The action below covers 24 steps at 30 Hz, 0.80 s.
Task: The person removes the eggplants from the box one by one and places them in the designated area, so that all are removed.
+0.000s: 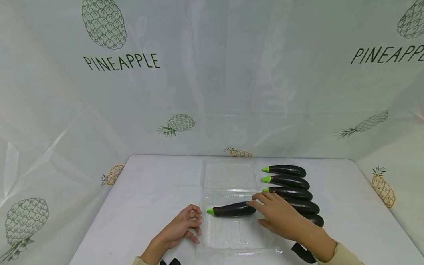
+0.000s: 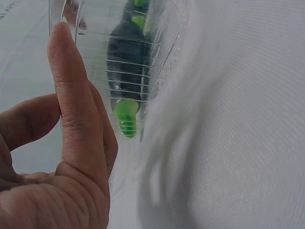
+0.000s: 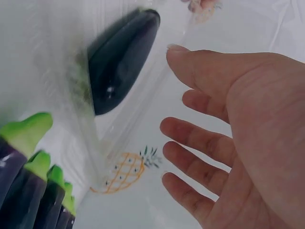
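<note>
A dark purple eggplant (image 1: 234, 209) with a green stem end lies crosswise in the base of a clear plastic clamshell container (image 1: 239, 238). My left hand (image 1: 183, 226) is at the container's left side, its fingers against or very near the wall; exact contact is unclear. In the left wrist view its index finger (image 2: 71, 100) points straight up along the clear plastic. Over the eggplant's right end is my right hand (image 1: 277, 214). The right wrist view shows this hand (image 3: 228, 133) with fingers spread and nothing between them, apart from the eggplant (image 3: 125, 62).
Several more eggplants (image 1: 287, 170) lie in a column right of the container, some partly hidden by my right hand. The container's lid (image 1: 231, 175) is folded back, away from me. A pineapple-printed sheet (image 1: 214, 88) rises behind the white table (image 1: 151, 185).
</note>
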Motion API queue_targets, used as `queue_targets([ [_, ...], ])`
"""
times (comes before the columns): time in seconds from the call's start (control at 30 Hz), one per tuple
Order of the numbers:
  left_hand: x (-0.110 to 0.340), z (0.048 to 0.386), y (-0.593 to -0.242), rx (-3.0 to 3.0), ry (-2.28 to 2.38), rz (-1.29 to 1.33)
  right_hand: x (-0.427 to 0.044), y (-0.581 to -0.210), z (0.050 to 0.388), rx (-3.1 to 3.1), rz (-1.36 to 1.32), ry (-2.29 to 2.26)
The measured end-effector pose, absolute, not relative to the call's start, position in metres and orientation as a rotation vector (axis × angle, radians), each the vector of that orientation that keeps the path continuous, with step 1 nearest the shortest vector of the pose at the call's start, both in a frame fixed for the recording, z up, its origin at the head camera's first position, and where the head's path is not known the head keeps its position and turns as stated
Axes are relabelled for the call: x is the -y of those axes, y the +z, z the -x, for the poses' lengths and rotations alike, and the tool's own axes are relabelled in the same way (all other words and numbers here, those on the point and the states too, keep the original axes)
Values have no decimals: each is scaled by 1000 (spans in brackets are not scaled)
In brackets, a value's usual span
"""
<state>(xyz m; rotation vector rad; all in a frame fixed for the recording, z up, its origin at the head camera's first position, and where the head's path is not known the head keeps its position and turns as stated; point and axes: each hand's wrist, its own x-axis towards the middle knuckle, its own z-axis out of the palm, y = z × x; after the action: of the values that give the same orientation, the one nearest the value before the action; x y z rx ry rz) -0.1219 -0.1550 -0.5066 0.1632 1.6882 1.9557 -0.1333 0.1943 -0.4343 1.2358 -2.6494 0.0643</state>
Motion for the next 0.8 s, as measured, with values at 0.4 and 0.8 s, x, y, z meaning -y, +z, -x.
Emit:
queue_targets([
  [0.4,155,122,-506,-1693,1959,-166,-174,-445,144,2607,-1350,-6],
  [0.8,154,121,-506,-1700,1950,-151,-163,-452,148,2735,-1338,-54],
])
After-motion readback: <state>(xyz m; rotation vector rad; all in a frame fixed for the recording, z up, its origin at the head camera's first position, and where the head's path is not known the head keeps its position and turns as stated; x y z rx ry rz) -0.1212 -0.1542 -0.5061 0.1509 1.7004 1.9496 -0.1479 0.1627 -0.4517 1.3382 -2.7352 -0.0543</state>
